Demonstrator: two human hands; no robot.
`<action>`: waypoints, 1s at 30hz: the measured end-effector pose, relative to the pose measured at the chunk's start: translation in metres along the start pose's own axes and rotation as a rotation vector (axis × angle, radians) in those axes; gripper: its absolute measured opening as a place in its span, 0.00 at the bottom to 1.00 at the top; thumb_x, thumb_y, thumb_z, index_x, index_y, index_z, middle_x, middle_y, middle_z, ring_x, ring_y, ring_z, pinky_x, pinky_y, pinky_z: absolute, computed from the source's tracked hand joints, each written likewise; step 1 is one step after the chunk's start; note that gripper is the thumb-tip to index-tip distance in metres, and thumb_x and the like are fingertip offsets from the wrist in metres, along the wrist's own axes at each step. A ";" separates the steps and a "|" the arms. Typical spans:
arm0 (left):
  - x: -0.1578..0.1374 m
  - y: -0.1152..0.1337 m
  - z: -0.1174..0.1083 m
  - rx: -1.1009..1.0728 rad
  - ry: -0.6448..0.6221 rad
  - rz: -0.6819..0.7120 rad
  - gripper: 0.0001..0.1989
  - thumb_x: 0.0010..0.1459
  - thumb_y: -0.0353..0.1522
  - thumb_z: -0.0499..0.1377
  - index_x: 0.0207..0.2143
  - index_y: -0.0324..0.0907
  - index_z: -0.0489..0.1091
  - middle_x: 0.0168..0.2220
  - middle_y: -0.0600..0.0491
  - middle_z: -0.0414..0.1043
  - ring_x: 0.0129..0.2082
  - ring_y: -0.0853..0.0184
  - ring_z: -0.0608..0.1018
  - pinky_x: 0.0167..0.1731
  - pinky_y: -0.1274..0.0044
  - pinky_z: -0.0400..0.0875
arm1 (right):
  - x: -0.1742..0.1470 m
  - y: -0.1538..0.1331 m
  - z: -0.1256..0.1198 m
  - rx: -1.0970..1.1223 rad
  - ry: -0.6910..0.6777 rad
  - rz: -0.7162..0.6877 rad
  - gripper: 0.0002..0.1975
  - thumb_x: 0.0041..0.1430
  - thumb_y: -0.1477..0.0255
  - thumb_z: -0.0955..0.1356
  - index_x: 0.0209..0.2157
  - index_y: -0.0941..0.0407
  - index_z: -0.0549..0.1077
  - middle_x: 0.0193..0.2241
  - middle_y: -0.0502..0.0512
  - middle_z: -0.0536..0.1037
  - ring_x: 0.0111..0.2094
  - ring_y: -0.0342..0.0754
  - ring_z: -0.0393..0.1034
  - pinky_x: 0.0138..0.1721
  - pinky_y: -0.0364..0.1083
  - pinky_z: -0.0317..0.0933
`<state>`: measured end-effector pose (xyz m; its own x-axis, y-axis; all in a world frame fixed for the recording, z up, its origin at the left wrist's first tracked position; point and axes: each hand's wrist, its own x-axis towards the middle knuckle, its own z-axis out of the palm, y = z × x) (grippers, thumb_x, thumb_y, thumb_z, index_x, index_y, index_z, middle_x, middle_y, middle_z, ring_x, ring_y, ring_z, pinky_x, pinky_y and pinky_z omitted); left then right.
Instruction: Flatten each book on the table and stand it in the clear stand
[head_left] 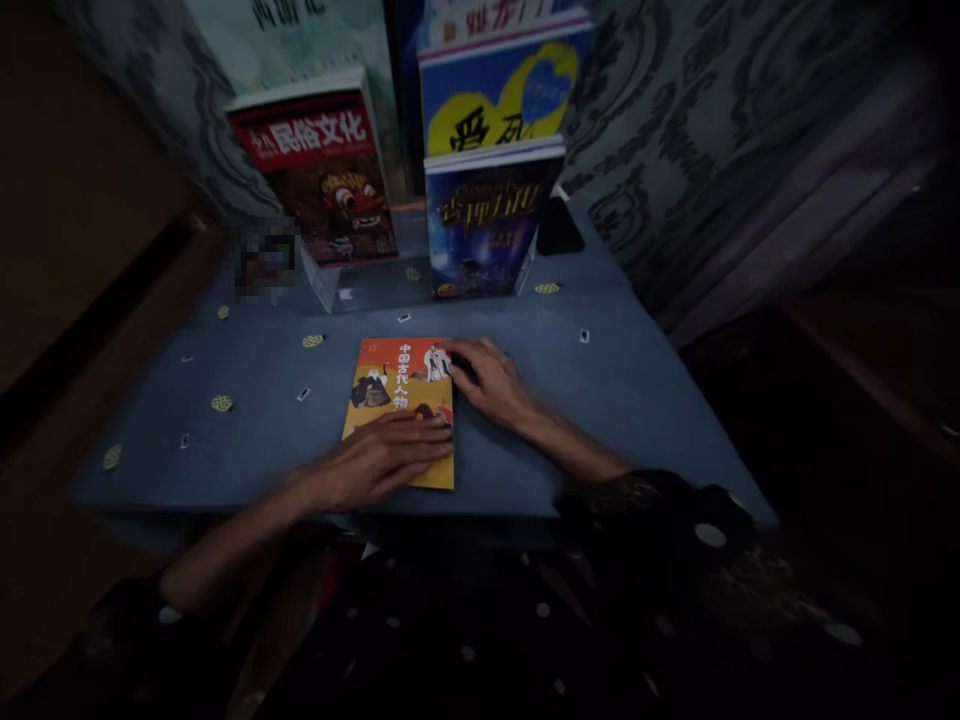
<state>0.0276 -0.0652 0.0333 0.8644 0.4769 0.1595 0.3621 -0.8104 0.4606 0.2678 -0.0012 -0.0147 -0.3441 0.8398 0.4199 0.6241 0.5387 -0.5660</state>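
Observation:
A small orange and yellow book lies face up near the table's front edge, with Chinese characters and drawn figures on its cover. My left hand rests flat across the lower part of this cover, fingers stretched to the right. At the upper right edge of the same book is my right hand, its fingers bent and closed on that edge. The thumb sits just below the fingers. What is under the fingertips is hidden.
Behind stand a red book and a dark blue book on clear stands, with taller books behind them. A black phone-like object lies at the back right. A blue cloth with small prints covers the table. A blurred patch hides something at left.

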 end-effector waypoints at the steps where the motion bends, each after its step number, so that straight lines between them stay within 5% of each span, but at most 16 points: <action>1: 0.003 -0.011 -0.006 -0.034 0.046 -0.051 0.20 0.72 0.33 0.48 0.63 0.49 0.65 0.63 0.52 0.69 0.64 0.64 0.69 0.64 0.63 0.63 | 0.003 -0.003 0.000 -0.051 -0.013 -0.024 0.17 0.66 0.72 0.63 0.53 0.59 0.73 0.53 0.65 0.78 0.58 0.61 0.67 0.57 0.63 0.61; 5: 0.015 -0.074 -0.033 -0.016 0.316 -0.380 0.21 0.69 0.34 0.50 0.61 0.42 0.68 0.59 0.44 0.73 0.59 0.57 0.75 0.61 0.62 0.67 | 0.025 -0.023 0.008 -0.182 -0.163 -0.148 0.17 0.69 0.71 0.61 0.52 0.59 0.75 0.55 0.65 0.77 0.61 0.61 0.64 0.61 0.64 0.57; 10: 0.023 -0.129 -0.041 -0.117 0.274 -0.476 0.23 0.61 0.28 0.51 0.57 0.38 0.73 0.56 0.47 0.76 0.57 0.59 0.77 0.61 0.65 0.67 | 0.056 -0.054 0.036 -0.154 -0.362 -0.286 0.20 0.69 0.72 0.62 0.59 0.62 0.70 0.61 0.65 0.71 0.64 0.57 0.62 0.65 0.60 0.55; 16: 0.013 -0.138 -0.033 -0.153 0.307 -0.441 0.23 0.60 0.26 0.50 0.53 0.42 0.76 0.54 0.51 0.78 0.56 0.61 0.77 0.60 0.68 0.68 | 0.045 -0.073 0.053 -0.123 -0.355 -0.341 0.18 0.71 0.70 0.62 0.57 0.59 0.72 0.59 0.65 0.72 0.64 0.57 0.62 0.66 0.62 0.55; 30: 0.014 -0.129 -0.025 -0.073 0.384 -0.363 0.22 0.60 0.24 0.50 0.51 0.43 0.77 0.52 0.51 0.79 0.54 0.63 0.79 0.59 0.68 0.69 | -0.027 -0.121 0.040 -0.069 -0.441 -0.566 0.18 0.68 0.75 0.65 0.58 0.58 0.71 0.59 0.65 0.72 0.63 0.54 0.63 0.65 0.57 0.57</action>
<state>-0.0155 0.0545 -0.0018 0.4929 0.8235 0.2809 0.5770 -0.5510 0.6028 0.1729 -0.0863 0.0142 -0.8701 0.3901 0.3011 0.3044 0.9060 -0.2941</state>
